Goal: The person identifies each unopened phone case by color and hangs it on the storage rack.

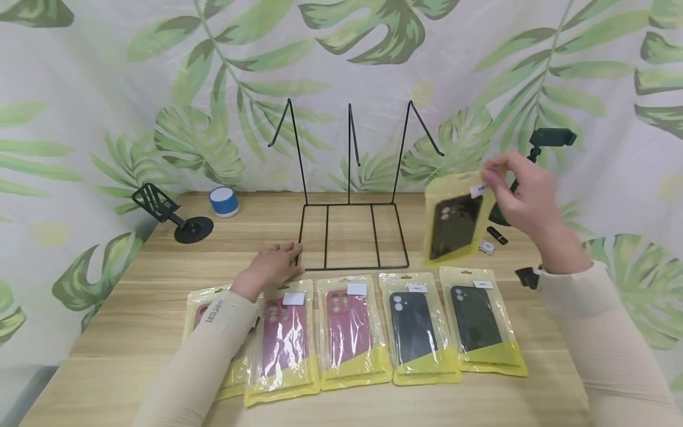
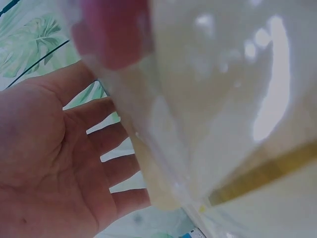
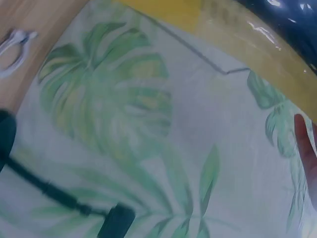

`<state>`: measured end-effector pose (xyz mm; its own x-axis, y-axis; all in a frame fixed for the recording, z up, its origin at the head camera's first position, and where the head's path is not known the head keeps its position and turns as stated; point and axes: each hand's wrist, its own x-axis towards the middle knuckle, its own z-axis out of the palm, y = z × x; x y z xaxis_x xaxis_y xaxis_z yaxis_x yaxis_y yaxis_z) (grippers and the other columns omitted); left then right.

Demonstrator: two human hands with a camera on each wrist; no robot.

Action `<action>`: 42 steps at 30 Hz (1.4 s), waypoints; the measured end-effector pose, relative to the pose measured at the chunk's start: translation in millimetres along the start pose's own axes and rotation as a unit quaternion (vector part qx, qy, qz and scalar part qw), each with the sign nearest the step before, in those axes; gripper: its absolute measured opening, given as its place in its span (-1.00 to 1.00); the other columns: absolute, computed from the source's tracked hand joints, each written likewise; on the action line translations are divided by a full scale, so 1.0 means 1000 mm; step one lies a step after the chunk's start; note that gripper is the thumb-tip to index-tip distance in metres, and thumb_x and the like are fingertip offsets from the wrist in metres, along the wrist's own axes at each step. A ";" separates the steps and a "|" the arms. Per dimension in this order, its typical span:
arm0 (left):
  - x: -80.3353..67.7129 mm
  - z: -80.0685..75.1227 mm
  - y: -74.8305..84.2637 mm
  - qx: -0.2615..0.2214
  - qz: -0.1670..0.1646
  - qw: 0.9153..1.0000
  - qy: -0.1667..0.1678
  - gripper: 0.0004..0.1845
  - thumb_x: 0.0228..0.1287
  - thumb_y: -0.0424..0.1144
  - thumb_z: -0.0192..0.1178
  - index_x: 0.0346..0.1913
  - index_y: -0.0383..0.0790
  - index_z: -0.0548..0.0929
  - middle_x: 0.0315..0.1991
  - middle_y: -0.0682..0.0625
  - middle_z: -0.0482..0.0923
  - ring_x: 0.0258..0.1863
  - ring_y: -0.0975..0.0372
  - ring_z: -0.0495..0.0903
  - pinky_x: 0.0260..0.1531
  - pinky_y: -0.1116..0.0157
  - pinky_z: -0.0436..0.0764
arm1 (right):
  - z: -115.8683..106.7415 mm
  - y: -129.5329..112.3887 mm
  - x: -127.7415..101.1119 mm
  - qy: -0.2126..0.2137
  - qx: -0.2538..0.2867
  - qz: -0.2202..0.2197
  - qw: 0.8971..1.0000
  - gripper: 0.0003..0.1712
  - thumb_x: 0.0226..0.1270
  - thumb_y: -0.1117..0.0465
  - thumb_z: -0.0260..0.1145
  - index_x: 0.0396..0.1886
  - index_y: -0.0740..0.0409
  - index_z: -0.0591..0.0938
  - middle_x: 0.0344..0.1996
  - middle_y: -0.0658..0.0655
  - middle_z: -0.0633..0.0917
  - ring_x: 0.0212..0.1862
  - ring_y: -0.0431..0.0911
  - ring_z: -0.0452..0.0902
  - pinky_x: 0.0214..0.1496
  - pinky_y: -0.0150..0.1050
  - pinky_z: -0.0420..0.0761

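Note:
My right hand pinches the top corner of a yellow-edged clear pouch with a black phone case in it, held up right of the black wire rack. In the right wrist view, the pouch's yellow edge crosses the top and a fingertip shows at the right. Beside the rack's front left corner, my left hand lies with fingers extended, fingertips right at the wire. The left wrist view shows its palm next to a glossy pouch.
Several bagged phone cases, pink and dark, lie in a row before the rack. A black phone stand and blue-and-white cylinder stand left. At right are a dark phone holder, a small black stick and a white ring.

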<state>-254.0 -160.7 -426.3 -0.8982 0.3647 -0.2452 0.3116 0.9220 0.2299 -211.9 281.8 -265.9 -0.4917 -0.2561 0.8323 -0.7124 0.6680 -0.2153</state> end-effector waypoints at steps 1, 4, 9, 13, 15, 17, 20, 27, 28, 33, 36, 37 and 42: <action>0.000 0.001 0.000 -0.001 -0.001 1.000 0.000 -0.31 0.52 0.03 0.00 0.56 -0.19 0.13 0.56 -0.26 0.03 0.48 -0.34 0.05 0.37 -0.40 0.02 | 0.005 -0.002 0.005 0.002 -0.004 0.004 1.000 -0.93 0.28 0.44 0.28 -0.27 0.40 0.59 -0.48 0.22 0.64 -0.33 -0.60 0.28 -0.34 -0.50 0.27; 0.001 0.003 -0.001 -0.007 -0.003 1.000 -0.002 -0.31 0.53 0.03 -0.02 0.56 -0.17 0.11 0.57 -0.24 0.01 0.49 -0.33 0.03 0.37 -0.40 0.01 | 0.018 -0.006 0.017 0.004 -0.006 0.024 1.000 -0.92 0.34 0.42 0.25 -0.24 0.40 0.58 -0.46 0.27 0.62 -0.38 -0.54 0.24 -0.37 -0.44 0.23; 0.000 0.002 0.000 -0.009 -0.003 1.000 -0.005 -0.31 0.54 0.03 -0.03 0.57 -0.17 0.10 0.57 -0.23 0.00 0.49 -0.33 0.01 0.37 -0.41 0.00 | 0.031 -0.003 0.027 0.006 -0.001 0.057 0.998 -0.89 0.41 0.37 0.20 -0.23 0.40 0.56 -0.43 0.29 0.62 -0.39 -0.51 0.25 -0.44 -0.45 0.15; -0.001 0.001 0.002 -0.008 -0.001 1.000 -0.006 -0.32 0.54 0.02 -0.04 0.56 -0.18 0.11 0.57 -0.24 0.01 0.49 -0.34 0.02 0.38 -0.39 0.02 | 0.035 0.000 0.029 0.000 -0.002 0.066 0.998 -0.89 0.42 0.36 0.21 -0.22 0.38 0.56 -0.42 0.28 0.62 -0.42 -0.50 0.24 -0.48 -0.44 0.13; -0.002 0.000 0.003 -0.008 -0.002 1.000 -0.007 -0.32 0.54 0.02 -0.04 0.56 -0.19 0.11 0.57 -0.24 0.01 0.49 -0.34 0.02 0.38 -0.39 0.02 | 0.037 0.002 0.030 -0.007 -0.002 0.069 0.998 -0.89 0.42 0.35 0.22 -0.21 0.38 0.56 -0.40 0.29 0.63 -0.42 -0.49 0.24 -0.46 -0.44 0.16; -0.002 0.000 0.002 -0.007 -0.003 1.000 -0.009 -0.32 0.54 0.01 -0.04 0.56 -0.19 0.11 0.57 -0.24 0.01 0.49 -0.34 0.02 0.38 -0.39 0.02 | 0.040 0.004 0.031 -0.012 -0.007 0.073 0.997 -0.88 0.42 0.34 0.22 -0.20 0.37 0.57 -0.42 0.28 0.64 -0.45 -0.48 0.23 -0.46 -0.44 0.17; -0.002 0.000 0.002 -0.007 -0.006 1.000 -0.011 -0.32 0.54 0.01 -0.03 0.56 -0.19 0.11 0.56 -0.25 0.02 0.49 -0.34 0.02 0.37 -0.40 0.02 | 0.044 0.007 0.034 -0.023 -0.024 0.088 0.996 -0.85 0.43 0.30 0.22 -0.18 0.36 0.58 -0.43 0.27 0.65 -0.49 -0.45 0.22 -0.46 -0.44 0.20; -0.002 -0.002 0.000 -0.003 -0.006 1.000 -0.020 -0.31 0.53 0.01 -0.02 0.57 -0.19 0.08 0.57 -0.25 0.00 0.49 -0.34 0.02 0.38 -0.38 0.02 | 0.054 0.014 0.049 -0.079 -0.059 0.148 0.984 -0.70 0.53 0.13 0.12 -0.04 0.30 0.56 -0.24 0.29 0.72 -0.39 0.02 0.47 -0.37 -0.25 0.30; -0.002 -0.003 0.000 0.001 -0.004 1.000 -0.020 -0.31 0.53 0.00 -0.02 0.57 -0.19 0.08 0.57 -0.26 0.00 0.49 -0.34 0.03 0.39 -0.36 0.04 | 0.055 0.016 0.052 -0.087 -0.058 0.157 0.982 -0.68 0.54 0.11 0.11 -0.02 0.29 0.56 -0.21 0.30 0.72 -0.32 0.08 0.52 -0.33 -0.21 0.33; 0.000 -0.009 0.001 0.013 0.005 1.000 -0.024 -0.32 0.53 -0.02 -0.01 0.56 -0.20 0.11 0.56 -0.26 0.03 0.47 -0.34 0.08 0.39 -0.31 0.12 | 0.062 0.027 0.069 -0.119 -0.058 0.197 0.972 -0.62 0.57 0.03 0.05 0.04 0.24 0.54 -0.04 0.31 0.71 -0.05 0.22 0.58 -0.10 0.07 0.47; 0.001 -0.012 0.002 0.015 -0.001 0.999 -0.032 -0.33 0.53 -0.02 -0.01 0.56 -0.18 0.12 0.56 -0.24 0.03 0.48 -0.32 0.09 0.40 -0.31 0.12 | 0.065 0.030 0.078 -0.136 -0.068 0.218 0.964 -0.59 0.58 -0.02 0.01 0.08 0.21 0.53 0.05 0.31 0.68 -0.09 0.23 0.55 -0.06 0.14 0.46; 0.001 -0.012 0.002 0.016 -0.002 0.999 -0.035 -0.33 0.53 -0.01 -0.02 0.56 -0.18 0.11 0.56 -0.24 0.03 0.48 -0.32 0.08 0.40 -0.31 0.12 | 0.067 0.031 0.081 -0.141 -0.071 0.224 0.962 -0.58 0.58 -0.03 0.00 0.10 0.20 0.52 0.07 0.31 0.67 -0.11 0.23 0.55 -0.07 0.14 0.45; 0.002 -0.009 0.001 0.019 -0.005 0.999 -0.038 -0.33 0.53 -0.01 -0.03 0.56 -0.18 0.10 0.56 -0.25 0.03 0.47 -0.33 0.08 0.40 -0.31 0.10 | 0.077 0.038 0.090 -0.154 -0.083 0.247 0.953 -0.55 0.58 -0.08 -0.02 0.11 0.18 0.51 0.11 0.27 0.66 -0.26 0.16 0.49 -0.22 -0.01 0.39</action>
<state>-257.8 -160.1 -417.9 -0.8755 0.3635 -0.3184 0.3158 0.9291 0.1923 -321.6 230.5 -238.5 -0.8884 -0.0562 0.4556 -0.2782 0.8553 -0.4371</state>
